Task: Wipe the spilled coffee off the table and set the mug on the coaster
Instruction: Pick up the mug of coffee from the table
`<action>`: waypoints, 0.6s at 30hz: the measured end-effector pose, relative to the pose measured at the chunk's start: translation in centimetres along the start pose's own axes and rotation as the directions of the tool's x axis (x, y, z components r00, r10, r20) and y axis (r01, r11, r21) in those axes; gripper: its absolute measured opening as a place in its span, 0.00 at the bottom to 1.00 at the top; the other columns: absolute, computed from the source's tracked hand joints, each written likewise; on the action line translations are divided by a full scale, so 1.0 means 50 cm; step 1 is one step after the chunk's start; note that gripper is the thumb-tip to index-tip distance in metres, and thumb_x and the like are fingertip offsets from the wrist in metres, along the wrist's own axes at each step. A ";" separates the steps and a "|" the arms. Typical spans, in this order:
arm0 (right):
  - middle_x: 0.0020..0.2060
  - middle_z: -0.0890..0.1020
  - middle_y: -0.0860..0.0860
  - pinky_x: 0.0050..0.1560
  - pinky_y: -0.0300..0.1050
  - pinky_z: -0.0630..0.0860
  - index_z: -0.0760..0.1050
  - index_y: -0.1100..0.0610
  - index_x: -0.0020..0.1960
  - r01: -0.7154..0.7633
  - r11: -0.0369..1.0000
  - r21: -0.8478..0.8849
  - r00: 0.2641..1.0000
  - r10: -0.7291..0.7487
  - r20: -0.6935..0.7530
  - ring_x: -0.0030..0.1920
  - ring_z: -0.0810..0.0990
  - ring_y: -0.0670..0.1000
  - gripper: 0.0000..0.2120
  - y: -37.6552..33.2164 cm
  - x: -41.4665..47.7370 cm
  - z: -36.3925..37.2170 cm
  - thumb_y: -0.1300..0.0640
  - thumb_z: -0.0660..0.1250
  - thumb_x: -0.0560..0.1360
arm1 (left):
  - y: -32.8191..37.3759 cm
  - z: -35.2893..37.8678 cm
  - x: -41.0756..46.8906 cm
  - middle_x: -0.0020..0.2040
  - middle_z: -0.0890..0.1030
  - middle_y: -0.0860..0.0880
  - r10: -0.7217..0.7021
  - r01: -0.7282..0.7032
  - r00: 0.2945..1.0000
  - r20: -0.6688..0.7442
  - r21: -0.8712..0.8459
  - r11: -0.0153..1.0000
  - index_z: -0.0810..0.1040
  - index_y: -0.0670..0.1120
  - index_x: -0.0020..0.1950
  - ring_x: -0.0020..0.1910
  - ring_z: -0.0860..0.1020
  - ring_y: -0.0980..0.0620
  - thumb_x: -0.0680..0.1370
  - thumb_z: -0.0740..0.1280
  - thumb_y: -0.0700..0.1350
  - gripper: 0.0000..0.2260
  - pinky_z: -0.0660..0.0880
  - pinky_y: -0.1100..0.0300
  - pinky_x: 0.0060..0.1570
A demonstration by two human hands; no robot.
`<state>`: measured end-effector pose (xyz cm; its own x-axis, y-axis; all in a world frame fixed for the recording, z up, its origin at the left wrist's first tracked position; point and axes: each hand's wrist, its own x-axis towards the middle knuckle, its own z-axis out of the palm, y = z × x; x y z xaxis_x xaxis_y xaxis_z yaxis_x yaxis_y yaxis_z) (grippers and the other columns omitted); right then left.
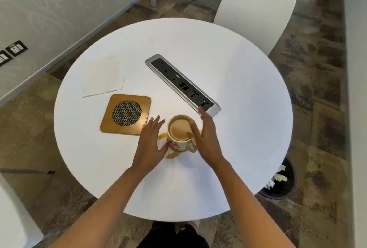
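A patterned mug [179, 135] full of milky coffee stands on the round white table [238, 128], in a puddle of spilled coffee [172, 155] that shows at its left and near side. My left hand [151, 143] is flat with fingers apart, just left of the mug and touching its base. On the mug's right, my right hand [205, 138] is open with the thumb at the rim. A square wooden coaster [125, 114] with a round mesh centre lies to the left. White paper napkins [103, 77] lie beyond the coaster.
A silver power and socket strip [182, 84] is set diagonally into the table's middle. A white chair [256, 15] stands at the far side. A black waste bin [282, 180] with crumpled paper sits on the floor to the right.
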<state>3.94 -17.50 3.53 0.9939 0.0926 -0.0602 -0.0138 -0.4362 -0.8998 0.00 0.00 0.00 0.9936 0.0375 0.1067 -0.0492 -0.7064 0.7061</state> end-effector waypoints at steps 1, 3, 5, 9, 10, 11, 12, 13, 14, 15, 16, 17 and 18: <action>0.72 0.64 0.45 0.70 0.50 0.64 0.55 0.46 0.73 0.021 1.000 -0.017 0.999 -0.020 0.041 0.71 0.62 0.46 0.31 -0.007 0.000 0.004 0.36 0.56 0.75 | 0.003 0.000 0.000 0.74 0.59 0.50 0.019 -0.019 1.000 0.014 -0.019 1.000 0.61 0.46 0.72 0.74 0.51 0.53 0.72 0.70 0.40 0.31 0.48 0.54 0.73; 0.72 0.63 0.46 0.69 0.49 0.65 0.53 0.47 0.74 0.030 0.997 -0.073 0.992 -0.020 0.124 0.71 0.62 0.47 0.33 -0.021 0.000 0.011 0.38 0.61 0.74 | 0.012 -0.001 0.001 0.74 0.59 0.52 0.032 -0.030 0.998 0.053 -0.035 0.999 0.59 0.46 0.73 0.75 0.53 0.53 0.71 0.71 0.41 0.33 0.49 0.53 0.74; 0.72 0.63 0.47 0.67 0.46 0.66 0.51 0.47 0.75 0.035 0.994 -0.102 0.982 -0.015 0.186 0.70 0.63 0.48 0.37 -0.033 -0.004 0.018 0.38 0.64 0.72 | 0.024 0.003 0.001 0.73 0.59 0.55 0.025 -0.021 0.998 0.064 -0.070 0.997 0.57 0.47 0.73 0.75 0.53 0.53 0.70 0.72 0.43 0.36 0.48 0.54 0.73; 0.72 0.61 0.51 0.66 0.49 0.68 0.48 0.51 0.76 0.093 0.967 -0.237 0.974 -0.039 0.222 0.70 0.63 0.51 0.46 -0.043 -0.004 0.022 0.38 0.69 0.68 | 0.030 0.007 0.005 0.69 0.61 0.60 -0.057 0.076 0.994 0.095 -0.210 0.975 0.57 0.52 0.73 0.71 0.58 0.59 0.66 0.76 0.45 0.41 0.57 0.60 0.69; 0.72 0.61 0.52 0.66 0.50 0.68 0.48 0.52 0.76 0.106 0.960 -0.258 0.973 -0.047 0.226 0.70 0.63 0.52 0.48 -0.044 -0.004 0.023 0.39 0.71 0.67 | 0.032 0.008 0.006 0.68 0.62 0.61 -0.080 0.108 0.990 0.117 -0.263 0.959 0.58 0.54 0.72 0.69 0.60 0.64 0.65 0.76 0.46 0.41 0.59 0.65 0.66; 0.72 0.61 0.52 0.66 0.50 0.69 0.47 0.53 0.76 0.113 0.954 -0.279 0.970 -0.045 0.238 0.70 0.63 0.52 0.49 -0.045 -0.004 0.023 0.40 0.72 0.66 | 0.035 0.007 0.009 0.67 0.64 0.62 -0.103 0.145 0.984 0.147 -0.316 0.938 0.58 0.56 0.71 0.67 0.61 0.67 0.64 0.76 0.45 0.41 0.61 0.70 0.63; 0.72 0.61 0.53 0.66 0.50 0.69 0.47 0.53 0.76 0.123 0.947 -0.297 0.967 -0.047 0.251 0.70 0.63 0.53 0.51 -0.043 -0.003 0.024 0.41 0.74 0.66 | 0.038 0.007 0.011 0.67 0.65 0.62 -0.121 0.181 0.976 0.179 -0.366 0.913 0.59 0.57 0.71 0.65 0.63 0.69 0.63 0.76 0.45 0.42 0.63 0.72 0.60; 0.72 0.61 0.53 0.66 0.50 0.70 0.46 0.54 0.76 0.131 0.939 -0.319 0.964 -0.045 0.263 0.70 0.63 0.53 0.52 -0.042 -0.003 0.024 0.42 0.75 0.65 | 0.039 0.006 0.014 0.66 0.67 0.62 -0.133 0.209 0.969 0.208 -0.406 0.890 0.59 0.57 0.71 0.64 0.64 0.70 0.62 0.75 0.44 0.41 0.65 0.73 0.60; 0.71 0.61 0.53 0.66 0.50 0.70 0.46 0.54 0.76 0.144 0.930 -0.339 0.962 -0.050 0.269 0.69 0.63 0.53 0.52 -0.040 -0.001 0.024 0.43 0.75 0.65 | 0.039 0.006 0.016 0.65 0.68 0.63 -0.133 0.222 0.965 0.226 -0.437 0.872 0.60 0.57 0.71 0.64 0.65 0.69 0.61 0.74 0.43 0.41 0.66 0.72 0.60; 0.71 0.61 0.53 0.65 0.50 0.71 0.46 0.55 0.76 0.152 0.921 -0.358 0.961 -0.053 0.272 0.69 0.64 0.53 0.53 -0.039 -0.001 0.025 0.43 0.76 0.64 | 0.038 0.006 0.018 0.65 0.68 0.64 -0.124 0.223 0.964 0.237 -0.457 0.861 0.60 0.57 0.70 0.64 0.66 0.68 0.61 0.73 0.43 0.41 0.67 0.72 0.60; 0.71 0.61 0.54 0.65 0.50 0.71 0.46 0.55 0.76 0.159 0.916 -0.368 0.960 -0.057 0.274 0.69 0.64 0.53 0.53 -0.037 0.000 0.025 0.44 0.76 0.64 | 0.038 0.006 0.019 0.65 0.68 0.64 -0.111 0.218 0.963 0.244 -0.472 0.854 0.60 0.58 0.70 0.63 0.67 0.67 0.61 0.73 0.43 0.41 0.67 0.72 0.60; 0.71 0.61 0.54 0.64 0.49 0.72 0.46 0.56 0.76 0.157 0.913 -0.377 0.962 -0.055 0.267 0.68 0.65 0.53 0.53 -0.037 0.000 0.026 0.45 0.76 0.64 | 0.036 0.005 0.021 0.64 0.68 0.65 -0.103 0.220 0.961 0.257 -0.482 0.848 0.60 0.58 0.69 0.63 0.68 0.66 0.60 0.73 0.43 0.41 0.68 0.72 0.59; 0.70 0.62 0.54 0.63 0.48 0.73 0.47 0.56 0.76 0.155 0.911 -0.382 0.964 -0.055 0.260 0.68 0.66 0.53 0.52 -0.035 0.000 0.028 0.45 0.76 0.64 | 0.034 0.005 0.022 0.64 0.69 0.65 -0.096 0.223 0.958 0.271 -0.490 0.843 0.60 0.59 0.69 0.63 0.69 0.65 0.60 0.74 0.43 0.41 0.68 0.71 0.58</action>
<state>3.80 -15.48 4.51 0.9305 0.3459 -0.1204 0.1835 -0.7249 -0.6640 1.05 -1.37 1.14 0.9839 -0.0881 -0.1555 0.1305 -0.2408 0.9618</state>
